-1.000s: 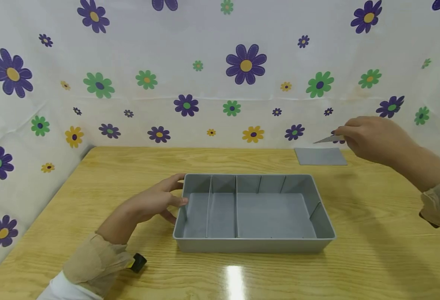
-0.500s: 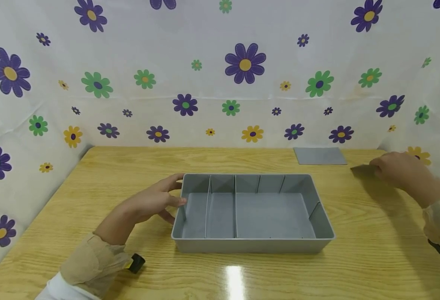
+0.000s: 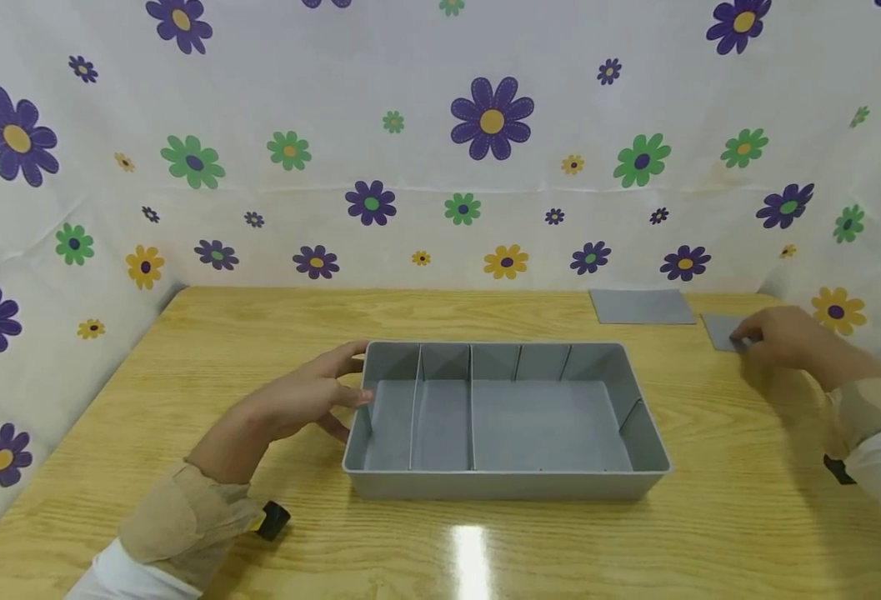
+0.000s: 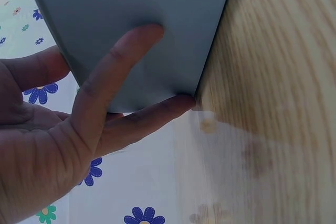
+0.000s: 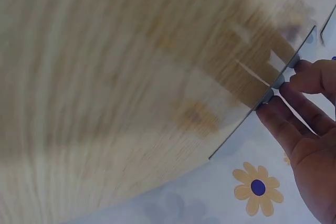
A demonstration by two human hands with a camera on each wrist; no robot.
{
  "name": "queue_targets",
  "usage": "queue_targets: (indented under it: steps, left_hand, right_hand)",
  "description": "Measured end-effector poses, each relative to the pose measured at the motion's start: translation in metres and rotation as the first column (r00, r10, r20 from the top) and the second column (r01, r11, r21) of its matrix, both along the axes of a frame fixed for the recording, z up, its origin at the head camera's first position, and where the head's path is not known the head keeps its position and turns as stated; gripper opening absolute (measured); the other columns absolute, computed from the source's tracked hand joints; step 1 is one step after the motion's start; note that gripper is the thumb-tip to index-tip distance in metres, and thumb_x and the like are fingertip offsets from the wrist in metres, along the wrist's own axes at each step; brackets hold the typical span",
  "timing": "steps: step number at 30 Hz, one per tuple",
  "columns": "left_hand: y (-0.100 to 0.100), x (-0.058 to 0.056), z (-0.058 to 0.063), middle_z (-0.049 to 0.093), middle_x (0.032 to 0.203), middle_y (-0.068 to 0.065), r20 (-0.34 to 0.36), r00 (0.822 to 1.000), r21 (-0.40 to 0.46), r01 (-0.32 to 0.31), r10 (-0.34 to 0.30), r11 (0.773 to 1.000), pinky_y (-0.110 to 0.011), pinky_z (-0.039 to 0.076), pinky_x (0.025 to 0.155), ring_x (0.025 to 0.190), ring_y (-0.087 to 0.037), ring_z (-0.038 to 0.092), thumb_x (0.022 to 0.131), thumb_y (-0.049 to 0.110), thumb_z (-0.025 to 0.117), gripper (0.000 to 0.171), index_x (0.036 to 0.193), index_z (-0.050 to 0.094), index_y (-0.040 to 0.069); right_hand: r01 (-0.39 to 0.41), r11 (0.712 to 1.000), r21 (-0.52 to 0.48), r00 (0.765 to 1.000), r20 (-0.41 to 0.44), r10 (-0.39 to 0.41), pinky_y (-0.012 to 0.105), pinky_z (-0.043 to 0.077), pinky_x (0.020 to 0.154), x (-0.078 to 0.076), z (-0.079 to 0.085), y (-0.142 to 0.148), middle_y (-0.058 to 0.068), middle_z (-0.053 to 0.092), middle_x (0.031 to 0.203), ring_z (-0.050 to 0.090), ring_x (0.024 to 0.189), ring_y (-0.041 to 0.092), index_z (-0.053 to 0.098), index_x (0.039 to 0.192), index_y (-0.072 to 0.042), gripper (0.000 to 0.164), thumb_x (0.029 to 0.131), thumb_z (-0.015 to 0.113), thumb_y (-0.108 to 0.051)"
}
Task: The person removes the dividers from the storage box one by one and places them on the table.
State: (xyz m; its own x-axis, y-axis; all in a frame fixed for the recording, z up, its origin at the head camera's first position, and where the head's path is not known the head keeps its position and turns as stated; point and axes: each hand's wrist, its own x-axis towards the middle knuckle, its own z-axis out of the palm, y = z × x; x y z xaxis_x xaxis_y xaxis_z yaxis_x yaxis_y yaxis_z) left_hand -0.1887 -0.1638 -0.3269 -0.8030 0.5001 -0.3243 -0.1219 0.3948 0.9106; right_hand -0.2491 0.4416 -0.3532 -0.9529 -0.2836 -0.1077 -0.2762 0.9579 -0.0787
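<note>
A grey plastic organizer tray [image 3: 508,486] stands on the table, divided by two upright dividers into two narrow compartments and one wide one. At its left end my left hand [image 3: 301,404] holds the wall, thumb over the rim and other fingers outside. The left wrist view shows those fingers [image 4: 121,72] spread against the tray's end wall. Farther right, a small thin grey panel [image 3: 718,331] lies flat on the table. My right hand [image 3: 781,336] has its fingertips resting on this panel and covers its right part; the right wrist view shows the panel almost edge-on.
A larger grey panel [image 3: 643,307] lies flat at the table's back edge, left of the small one. A white cloth with flowers [image 3: 425,150] rises behind and at the sides of the wooden table [image 3: 260,321].
My right hand has moved right and down, bringing the small panel from the air to the table beside the larger panel. The left hand and the tray have stayed put.
</note>
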Motion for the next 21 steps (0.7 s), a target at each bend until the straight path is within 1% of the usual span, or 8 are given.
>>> queue_targets:
  steps: [3,7,10,14,17,19,21]
  left_hand:
    - [0.0,0.0,0.001,0.02,0.148,-0.016,0.0,1.0,-0.002,-0.007,0.007,1.0,-0.049,0.054,0.067,0.118,-0.041,0.04,0.091,0.011,0.052,0.066,0.146,0.017,0.02]
    - [0.0,0.001,0.001,0.021,0.148,-0.015,0.006,1.0,0.001,-0.008,0.008,1.0,-0.049,0.054,0.067,0.117,-0.04,0.041,0.09,0.011,0.052,0.066,0.145,0.018,0.02]
    - [0.0,0.002,0.001,0.021,0.147,-0.014,0.004,1.0,0.007,-0.002,0.002,1.0,-0.049,0.053,0.067,0.117,-0.04,0.041,0.09,0.011,0.052,0.065,0.145,0.019,0.022]
    - [-0.001,0.0,0.002,0.021,0.147,-0.014,-0.001,1.0,0.014,0.002,-0.002,1.0,-0.049,0.053,0.067,0.118,-0.04,0.04,0.091,0.011,0.052,0.064,0.145,0.019,0.022]
    - [-0.002,0.0,0.003,0.02,0.148,-0.014,0.006,1.0,0.015,-0.001,0.001,1.0,-0.05,0.053,0.067,0.118,-0.04,0.04,0.091,0.011,0.052,0.064,0.145,0.018,0.021]
    - [-0.003,0.0,0.003,0.02,0.148,-0.014,0.01,1.0,0.015,-0.003,0.003,1.0,-0.05,0.053,0.067,0.119,-0.04,0.04,0.091,0.011,0.052,0.064,0.145,0.019,0.021]
    - [-0.003,0.0,0.003,0.02,0.148,-0.014,0.011,1.0,0.015,-0.005,0.005,1.0,-0.05,0.053,0.068,0.119,-0.04,0.039,0.091,0.011,0.052,0.063,0.144,0.02,0.021]
  right_hand:
    - [0.006,1.0,0.0,1.0,-0.011,-0.006,0.049,0.047,0.071,-0.009,0.001,-0.002,0.014,0.063,0.083,0.053,0.075,0.025,0.068,0.094,0.0,0.026,0.072,0.057,-0.007]
    - [0.014,1.0,-0.007,1.0,-0.009,-0.014,0.048,0.047,0.072,-0.019,-0.001,-0.004,0.018,0.063,0.087,0.053,0.077,0.026,0.067,0.097,0.001,0.028,0.072,0.056,-0.007]
    - [0.025,1.0,-0.017,1.0,-0.004,-0.025,0.042,0.046,0.067,-0.023,-0.002,-0.004,0.02,0.063,0.089,0.051,0.075,0.026,0.066,0.1,0.002,0.031,0.072,0.056,-0.007]
    - [0.056,0.997,-0.046,0.998,-0.001,-0.056,0.038,0.04,0.061,-0.028,-0.004,-0.006,0.018,0.06,0.087,0.047,0.074,0.028,0.064,0.104,0.004,0.034,0.072,0.056,-0.005]
    - [0.06,0.996,-0.059,0.998,-0.008,-0.061,0.041,0.043,0.065,-0.031,-0.005,-0.012,0.023,0.06,0.092,0.049,0.079,0.031,0.064,0.105,0.004,0.036,0.071,0.057,-0.003]
    - [0.061,0.996,-0.065,0.998,-0.01,-0.062,0.048,0.046,0.072,-0.033,-0.006,-0.016,0.027,0.059,0.099,0.052,0.085,0.035,0.063,0.106,0.004,0.037,0.071,0.056,-0.004]
    - [0.046,0.997,-0.06,0.999,-0.022,-0.047,0.054,0.044,0.081,-0.034,-0.008,-0.021,0.03,0.057,0.106,0.051,0.093,0.04,0.063,0.107,0.004,0.038,0.071,0.055,-0.004]
